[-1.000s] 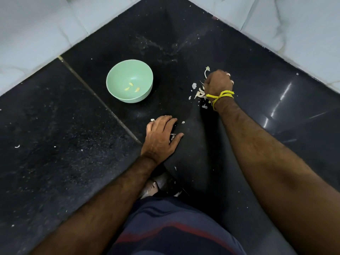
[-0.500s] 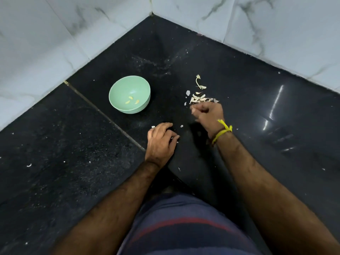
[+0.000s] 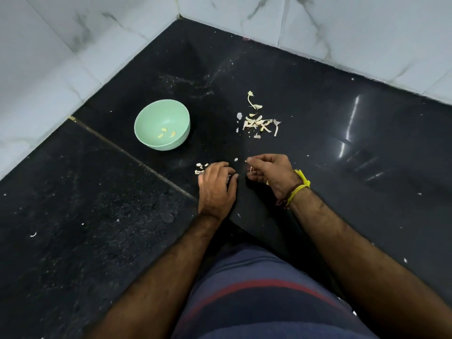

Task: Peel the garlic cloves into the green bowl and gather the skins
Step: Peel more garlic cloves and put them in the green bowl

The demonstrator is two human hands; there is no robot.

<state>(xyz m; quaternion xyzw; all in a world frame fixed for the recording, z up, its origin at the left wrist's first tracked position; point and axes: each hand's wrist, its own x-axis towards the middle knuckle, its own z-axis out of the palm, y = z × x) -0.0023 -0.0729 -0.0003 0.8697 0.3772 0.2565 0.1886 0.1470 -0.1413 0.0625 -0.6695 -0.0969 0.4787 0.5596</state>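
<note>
Since a moment ago you have drawn your right hand (image 3: 269, 173) back from the far heap of skins toward your body, so it now sits just beside your left hand (image 3: 216, 185). Its fingers are curled, seemingly pinching a thin pale scrap, though what exactly is too small to tell. Your left hand lies on the counter (image 3: 97, 216) with fingers loosely bent over a few skins (image 3: 201, 168) at its fingertips, likely sweeping them together. Farther out, the main pile of skins (image 3: 258, 123) lies well right of the green bowl (image 3: 162, 124), which holds a few peeled cloves (image 3: 166, 134).
</note>
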